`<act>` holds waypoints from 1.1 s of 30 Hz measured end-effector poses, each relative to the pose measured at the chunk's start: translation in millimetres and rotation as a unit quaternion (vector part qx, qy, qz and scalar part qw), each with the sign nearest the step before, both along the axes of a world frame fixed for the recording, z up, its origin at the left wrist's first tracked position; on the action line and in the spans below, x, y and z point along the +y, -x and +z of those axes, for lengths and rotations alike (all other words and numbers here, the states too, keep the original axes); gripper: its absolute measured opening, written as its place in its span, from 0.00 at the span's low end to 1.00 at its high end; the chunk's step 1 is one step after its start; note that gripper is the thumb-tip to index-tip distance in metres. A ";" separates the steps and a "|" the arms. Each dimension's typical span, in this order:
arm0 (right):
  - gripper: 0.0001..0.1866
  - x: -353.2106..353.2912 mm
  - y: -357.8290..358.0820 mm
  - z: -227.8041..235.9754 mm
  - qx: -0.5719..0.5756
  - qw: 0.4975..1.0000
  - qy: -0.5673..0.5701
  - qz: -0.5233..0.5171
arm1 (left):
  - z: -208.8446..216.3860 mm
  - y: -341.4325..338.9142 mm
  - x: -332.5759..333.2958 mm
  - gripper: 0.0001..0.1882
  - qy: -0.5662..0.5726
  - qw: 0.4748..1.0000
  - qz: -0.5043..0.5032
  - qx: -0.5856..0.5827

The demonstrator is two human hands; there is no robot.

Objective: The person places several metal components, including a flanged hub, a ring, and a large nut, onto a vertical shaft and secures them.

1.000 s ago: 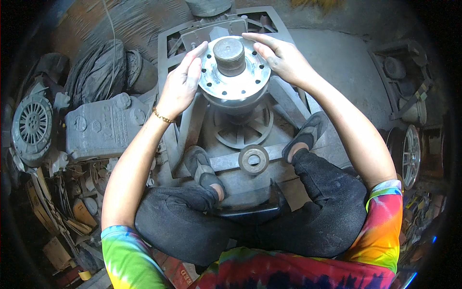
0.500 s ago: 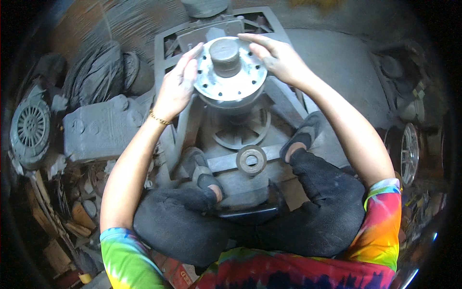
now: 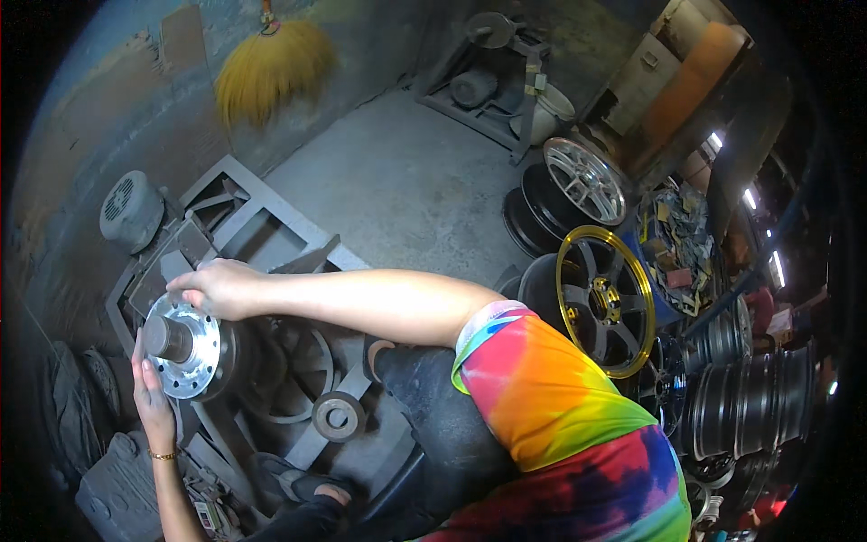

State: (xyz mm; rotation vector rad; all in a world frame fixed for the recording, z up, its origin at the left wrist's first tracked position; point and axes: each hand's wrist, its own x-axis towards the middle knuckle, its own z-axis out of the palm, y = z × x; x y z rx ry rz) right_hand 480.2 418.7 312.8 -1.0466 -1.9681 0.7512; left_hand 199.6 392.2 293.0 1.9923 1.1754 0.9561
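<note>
A shiny round metal flange (image 3: 200,370) with holes around its edge and a thick ridged stub at its centre tops a machine stand. My left hand (image 3: 152,388) lies along its near-left rim, fingers reaching up the edge. Across the far side of the rim, my right hand (image 3: 219,287) is curled with its fingertips on the edge. Both hands hold the flange between them; parts of the fingers are hidden behind it. Under the flange is a spoked wheel (image 3: 312,375) on the dusty stand, and a metal ring (image 3: 339,416) sits on its crossbar.
A grey motor (image 3: 132,212) is at the stand's far end. To the right are a gold-rimmed wheel (image 3: 648,312), a silver wheel (image 3: 587,181) and stacked black rims (image 3: 750,397). A yellow broom (image 3: 275,72) hangs on the wall; another machine frame (image 3: 483,86) stands farther back.
My view has swung to the right, bringing the wheels and broom into sight and shifting the flange to the left. Both hands are still on its rim.
</note>
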 end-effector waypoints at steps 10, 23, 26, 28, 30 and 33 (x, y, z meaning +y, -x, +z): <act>0.18 0.5 5.0 -1.0 -0.011 1.000 -0.014 0.005 | -3.4 4.1 -0.2 0.27 0.009 1.000 0.003 -0.010; 0.20 -0.6 4.1 4.6 -0.029 1.000 0.000 0.009 | 16.2 -10.7 -11.0 0.25 -0.050 0.998 0.021 0.019; 0.18 -4.9 6.6 14.7 -0.041 0.999 0.017 -0.002 | 20.0 -10.5 -13.5 0.23 -0.046 0.998 0.027 0.012; 0.18 -4.8 6.5 12.3 -0.041 0.999 0.004 -0.004 | 17.3 -9.5 -12.9 0.23 -0.048 0.998 0.026 0.010; 0.18 -3.9 6.5 10.2 -0.039 0.999 -0.002 -0.003 | 20.3 -11.5 -15.4 0.23 -0.044 0.999 0.023 0.002; 0.18 -4.3 6.0 7.5 -0.034 0.999 -0.007 0.000 | 17.3 -8.1 -14.6 0.23 -0.022 0.999 0.023 0.020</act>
